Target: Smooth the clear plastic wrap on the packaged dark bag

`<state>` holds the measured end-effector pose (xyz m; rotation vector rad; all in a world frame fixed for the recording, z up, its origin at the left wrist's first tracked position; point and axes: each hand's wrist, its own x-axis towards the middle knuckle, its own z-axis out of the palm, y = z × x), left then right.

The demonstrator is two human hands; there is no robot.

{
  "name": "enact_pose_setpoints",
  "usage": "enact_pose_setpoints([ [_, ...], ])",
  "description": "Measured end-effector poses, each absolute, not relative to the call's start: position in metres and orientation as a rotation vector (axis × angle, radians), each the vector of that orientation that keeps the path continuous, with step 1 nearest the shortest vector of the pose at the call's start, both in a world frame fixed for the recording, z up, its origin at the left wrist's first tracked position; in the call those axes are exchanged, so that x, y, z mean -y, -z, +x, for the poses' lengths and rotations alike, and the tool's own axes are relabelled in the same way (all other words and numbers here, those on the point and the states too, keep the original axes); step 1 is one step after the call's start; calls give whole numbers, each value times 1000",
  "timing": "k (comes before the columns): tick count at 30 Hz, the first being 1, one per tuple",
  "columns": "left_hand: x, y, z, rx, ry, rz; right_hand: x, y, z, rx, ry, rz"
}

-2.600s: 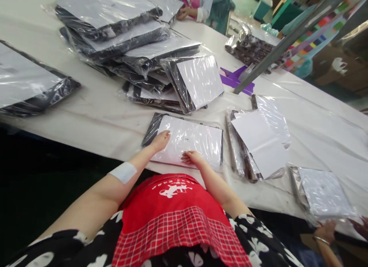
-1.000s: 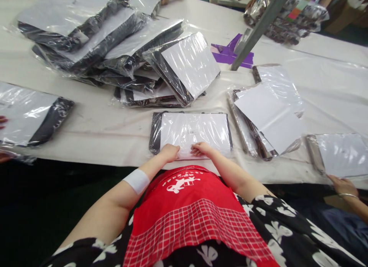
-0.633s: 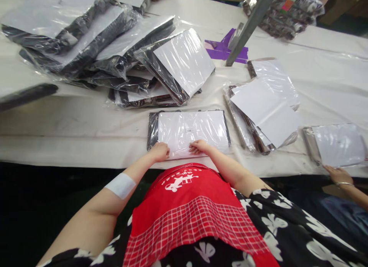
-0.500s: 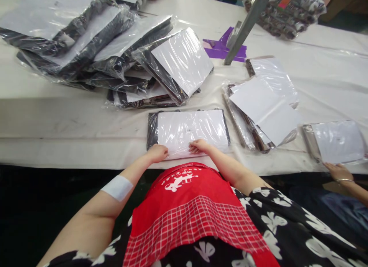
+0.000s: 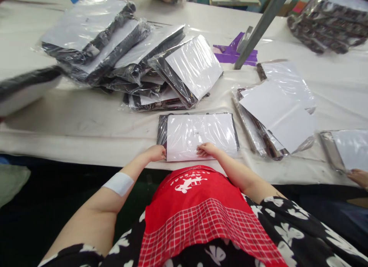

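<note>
A flat clear-plastic packet (image 5: 201, 135) with a white card over dark fabric lies at the near edge of the white table (image 5: 86, 121). My left hand (image 5: 155, 153) is curled at the packet's near left corner, fingers pinched on its edge. My right hand (image 5: 207, 149) rests on the packet's near edge, fingers bent and pressing down on the plastic.
A slumped heap of like packets (image 5: 120, 56) lies behind on the left. More packets (image 5: 273, 113) lie to the right, with purple strips (image 5: 234, 54) and a grey metal post (image 5: 258, 29) beyond. Another person's hand (image 5: 358, 177) touches a packet (image 5: 347, 148) at far right.
My left hand slid from the packet's near middle out to its left corner. My right hand stayed on the near edge. The packet was squared to the table edge since the earliest frame.
</note>
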<state>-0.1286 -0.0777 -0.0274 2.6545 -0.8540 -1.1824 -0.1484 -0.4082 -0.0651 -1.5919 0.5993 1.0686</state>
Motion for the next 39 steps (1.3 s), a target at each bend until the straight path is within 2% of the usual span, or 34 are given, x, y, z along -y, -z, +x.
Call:
enact_pose_setpoints([
  [7,79,26,-149,851,1005,2711,407,65,-148,-611,-1073,-1597],
  [20,69,64,-130,468,938,2782,395,61,-146,-664,-1058,-1607],
  [30,68,70,-123,315,913,2658,352,36,-139,-510,-1163,-1622],
  [34,65,70,-122,330,913,2627,308,51,-140,-370,-1331,-1513],
  [39,35,61,-115,394,981,2598,286,72,-133,-388,-1367,-1572],
])
